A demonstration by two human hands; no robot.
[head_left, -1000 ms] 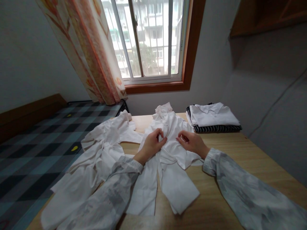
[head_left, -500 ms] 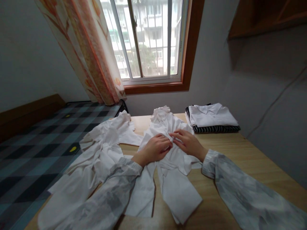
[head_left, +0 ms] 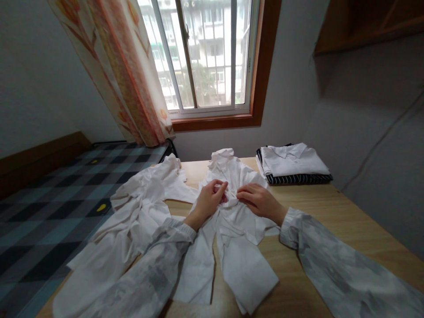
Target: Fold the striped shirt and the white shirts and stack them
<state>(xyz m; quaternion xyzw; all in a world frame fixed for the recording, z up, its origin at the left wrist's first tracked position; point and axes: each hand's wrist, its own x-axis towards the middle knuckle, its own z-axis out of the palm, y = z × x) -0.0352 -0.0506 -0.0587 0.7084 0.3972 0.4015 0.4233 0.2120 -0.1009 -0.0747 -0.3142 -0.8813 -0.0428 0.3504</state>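
A white shirt (head_left: 232, 172) lies crumpled in front of me, collar toward the window, sleeves stretched toward me. My left hand (head_left: 212, 198) is over the shirt's middle, palm turned partly inward, fingers curled and thumb near the index finger, closed on the cloth. Just to its right, my right hand (head_left: 256, 199) has its fingers pressed together, pinching the fabric by the front opening. What lies under the fingertips is partly hidden. A second white shirt (head_left: 142, 203) is spread loosely to the left, one part reaching the first shirt.
All of this rests on a wooden table (head_left: 304, 238). Folded clothes (head_left: 294, 161), white over black-striped, are stacked at the back right. A bed with a checked cover (head_left: 59, 198) adjoins on the left. Behind are a curtain (head_left: 122, 79) and window (head_left: 212, 57); a shelf (head_left: 371, 26) hangs upper right.
My left hand has turned palm inward and drawn slightly left, opening a gap between the hands. My right hand's fingers have curled closer together; the shirt's front has shifted slightly.
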